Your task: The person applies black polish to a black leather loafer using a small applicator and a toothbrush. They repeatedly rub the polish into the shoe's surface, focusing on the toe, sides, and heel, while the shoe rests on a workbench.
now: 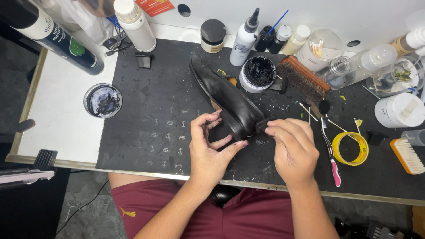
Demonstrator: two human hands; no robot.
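Two hands on black shoe [226,99]: your left hand [210,148] cups the toe at 6 o'clock, steadying; right hand [290,144] pinches small dark applicator [262,126] against it.

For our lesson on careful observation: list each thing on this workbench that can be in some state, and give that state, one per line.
Black shoe: lying on its side on the mat, steadied by the left hand.
Right hand: pinching a small dark applicator against the shoe.
Polish jar: open.
Shallow tin: open, smeared inside.
Dark-lidded jar: closed.
Yellow tape roll: lying flat.
Toothbrush: lying on the mat.
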